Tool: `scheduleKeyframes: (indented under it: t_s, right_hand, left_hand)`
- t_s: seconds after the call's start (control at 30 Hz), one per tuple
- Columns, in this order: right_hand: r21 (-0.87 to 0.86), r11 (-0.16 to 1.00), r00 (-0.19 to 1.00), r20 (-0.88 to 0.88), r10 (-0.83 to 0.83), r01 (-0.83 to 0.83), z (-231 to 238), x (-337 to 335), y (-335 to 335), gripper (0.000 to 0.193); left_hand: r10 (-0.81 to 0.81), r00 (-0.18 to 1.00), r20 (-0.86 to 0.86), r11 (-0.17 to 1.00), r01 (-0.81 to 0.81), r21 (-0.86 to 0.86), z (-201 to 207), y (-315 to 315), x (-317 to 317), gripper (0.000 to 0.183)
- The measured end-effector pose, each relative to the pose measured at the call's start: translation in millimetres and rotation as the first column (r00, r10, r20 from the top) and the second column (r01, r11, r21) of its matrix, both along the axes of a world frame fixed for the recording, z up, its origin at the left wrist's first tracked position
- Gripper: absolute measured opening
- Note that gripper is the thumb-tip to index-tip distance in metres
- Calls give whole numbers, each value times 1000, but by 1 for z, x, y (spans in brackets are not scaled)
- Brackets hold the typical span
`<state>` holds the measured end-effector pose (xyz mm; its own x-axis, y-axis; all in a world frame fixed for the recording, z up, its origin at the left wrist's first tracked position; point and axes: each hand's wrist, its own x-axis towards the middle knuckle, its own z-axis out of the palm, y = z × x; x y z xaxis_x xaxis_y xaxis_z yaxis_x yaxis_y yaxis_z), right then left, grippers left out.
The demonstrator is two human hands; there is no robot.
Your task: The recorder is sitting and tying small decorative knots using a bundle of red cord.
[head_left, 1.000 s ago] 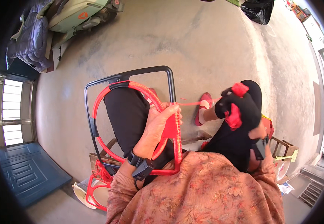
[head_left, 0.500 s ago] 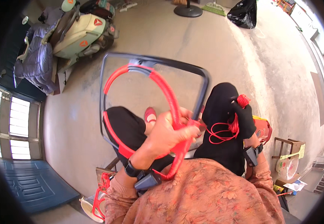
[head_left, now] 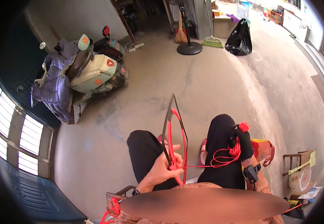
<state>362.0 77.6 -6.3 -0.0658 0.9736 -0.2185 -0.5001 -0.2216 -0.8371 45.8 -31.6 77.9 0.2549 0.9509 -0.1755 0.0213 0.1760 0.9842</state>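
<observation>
My left hand (head_left: 157,171) is closed on a black rectangular frame (head_left: 164,130) with a red-wrapped ring (head_left: 170,142) inside it. The frame stands nearly edge-on above my lap, between my knees. In a black glove, my right hand (head_left: 246,145) grips a hank of thin red cord (head_left: 236,150) beside my right knee; one end of the hank sticks out above the fist. Loose loops of cord hang over my right thigh. From them a strand runs taut to the lower part of the frame at my left fingers.
A scooter (head_left: 94,72) draped with a purple padded cover stands at the far left. Toward the back are a round black stand base (head_left: 189,48), a green broom (head_left: 212,42) and a black plastic bag (head_left: 239,39). A red bag (head_left: 262,151) and small wooden stool (head_left: 294,162) are at my right.
The frame has turned from facing me broadly to nearly edge-on. The strand between my hands now stretches straight. My view has tilted up, showing more of the far floor and a doorway.
</observation>
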Motion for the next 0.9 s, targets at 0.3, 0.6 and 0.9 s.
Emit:
scheduleKeyframes:
  t_s: [0.3,0.6,0.9]
  right_hand:
    - [-17,998,994,99,-55,57,12,-8,-10,18]
    - [55,993,933,352,77,-103,45,-31,-33,15]
    - [-19,975,903,373,211,-220,77,-56,-44,16]
  left_hand:
    - [358,926,-119,913,-321,250,-84,1,7,47]
    - [430,893,137,895,-441,68,-127,11,14,40]
    - [438,899,17,894,-437,104,-138,15,17,40]
